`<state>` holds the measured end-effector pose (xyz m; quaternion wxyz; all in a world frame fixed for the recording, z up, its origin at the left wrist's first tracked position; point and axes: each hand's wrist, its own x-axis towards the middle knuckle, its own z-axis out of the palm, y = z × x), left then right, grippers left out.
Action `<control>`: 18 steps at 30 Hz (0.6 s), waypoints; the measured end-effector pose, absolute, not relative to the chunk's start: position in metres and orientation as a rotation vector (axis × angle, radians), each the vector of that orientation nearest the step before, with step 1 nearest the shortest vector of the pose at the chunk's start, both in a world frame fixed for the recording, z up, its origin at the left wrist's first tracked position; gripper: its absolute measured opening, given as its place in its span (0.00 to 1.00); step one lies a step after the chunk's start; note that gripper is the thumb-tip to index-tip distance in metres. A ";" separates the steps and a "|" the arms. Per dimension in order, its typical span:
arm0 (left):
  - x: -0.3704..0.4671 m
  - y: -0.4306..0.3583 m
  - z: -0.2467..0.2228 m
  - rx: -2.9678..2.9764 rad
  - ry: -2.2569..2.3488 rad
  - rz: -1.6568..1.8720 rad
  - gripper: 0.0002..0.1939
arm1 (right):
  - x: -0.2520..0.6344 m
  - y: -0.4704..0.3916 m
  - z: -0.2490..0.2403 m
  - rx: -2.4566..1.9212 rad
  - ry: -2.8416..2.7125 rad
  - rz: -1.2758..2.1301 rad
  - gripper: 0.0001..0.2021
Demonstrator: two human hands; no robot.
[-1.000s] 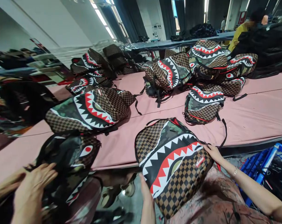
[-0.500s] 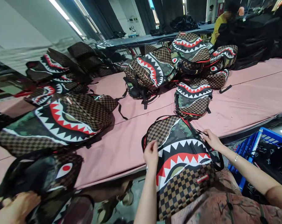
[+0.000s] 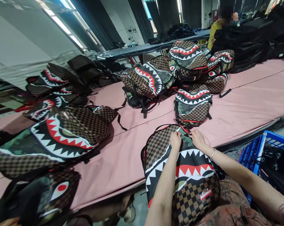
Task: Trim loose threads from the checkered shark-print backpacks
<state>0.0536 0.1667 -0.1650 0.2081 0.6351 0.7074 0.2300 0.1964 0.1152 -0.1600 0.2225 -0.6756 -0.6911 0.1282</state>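
A checkered backpack [image 3: 191,191] with a red-and-white shark mouth lies at the table's near edge, against my lap. My left hand [image 3: 175,140] is closed in a pinch over the camouflage part near its top; what the fingers hold is too small to name. Close by on the right, my right hand [image 3: 196,138] pinches the backpack's zipper edge near the top. Just beyond sits a smaller shark-mouth bag [image 3: 193,106], near the backpack's top.
The pink table [image 3: 247,94] carries heaped shark bags [image 3: 151,77] and a large backpack [image 3: 69,135] at left. At lower left is another person's hand [image 3: 11,221]. A blue crate [image 3: 260,153] stands right. A person in yellow [image 3: 212,33] is behind.
My left hand has moved up and right to the backpack's top. My right hand has moved left along the zipper edge, close to it. The other person's hand has sunk lower in view.
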 end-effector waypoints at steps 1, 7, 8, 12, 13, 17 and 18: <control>0.051 0.167 -0.165 1.767 1.974 0.627 0.09 | 0.194 0.116 -0.161 -1.864 -1.929 0.350 0.09; 0.041 0.172 -0.166 1.718 1.991 0.552 0.11 | 0.181 0.124 -0.164 -1.849 -2.001 0.347 0.09; 0.041 0.172 -0.166 1.712 1.992 0.548 0.11 | 0.180 0.125 -0.164 -1.847 -2.005 0.349 0.09; 0.042 0.172 -0.163 1.709 1.976 0.552 0.10 | 0.179 0.128 -0.165 -1.842 -1.997 0.355 0.10; 0.042 0.172 -0.163 1.710 1.970 0.557 0.10 | 0.179 0.127 -0.165 -1.842 -1.991 0.357 0.10; 0.040 0.171 -0.163 1.701 1.957 0.581 0.10 | 0.181 0.125 -0.165 -1.828 -1.961 0.368 0.10; 0.040 0.171 -0.163 1.697 1.954 0.589 0.10 | 0.182 0.125 -0.165 -1.818 -1.954 0.375 0.10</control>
